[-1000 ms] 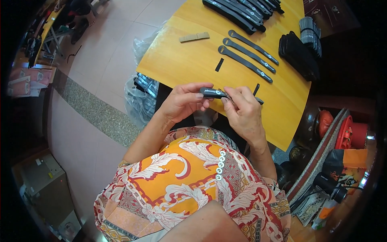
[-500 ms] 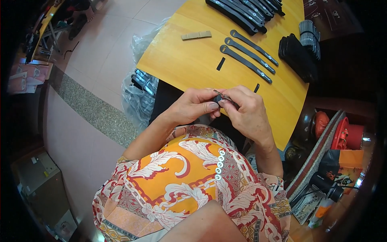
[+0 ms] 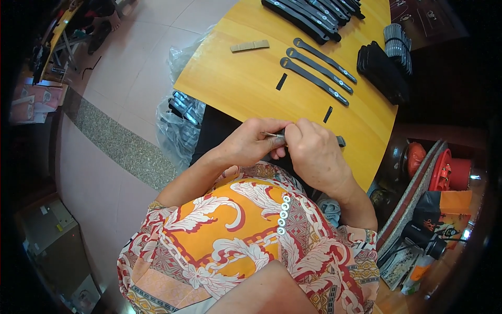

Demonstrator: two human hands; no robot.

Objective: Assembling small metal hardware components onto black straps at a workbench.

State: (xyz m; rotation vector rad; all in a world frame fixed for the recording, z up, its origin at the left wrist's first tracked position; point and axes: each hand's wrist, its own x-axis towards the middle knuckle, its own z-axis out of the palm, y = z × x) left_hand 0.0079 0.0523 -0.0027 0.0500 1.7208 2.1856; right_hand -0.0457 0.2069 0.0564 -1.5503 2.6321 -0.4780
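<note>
Over the near edge of the yellow table [image 3: 361, 152], my two hands meet fingertip to fingertip. Pinched in my left hand [image 3: 250, 140] is a dark strap [image 3: 281, 140], mostly hidden by fingers; a thin, pale edge shows beside the thumb. My right hand [image 3: 318, 156] is closed over the same spot, its fingers curled and its grip largely covered by the back of the hand. A grey strap end [image 3: 341, 141] sticks out beyond the right hand, perhaps part of the same strap. Just past the hands lies a short black strip [image 3: 328, 114].
Dark grey slotted straps [image 3: 314, 81] lie side by side on the table, near another black strip [image 3: 281, 81] and a brown strip [image 3: 250, 46]. Strap piles [image 3: 303, 20], a black bundle [image 3: 381, 70] and a grey bundle [image 3: 398, 47] sit farther off. Plastic bags [image 3: 180, 131] hang left.
My right hand has turned and closed further over the dark strap, its back now hiding more. A grey strap end now shows right of it. The view has shifted slightly.
</note>
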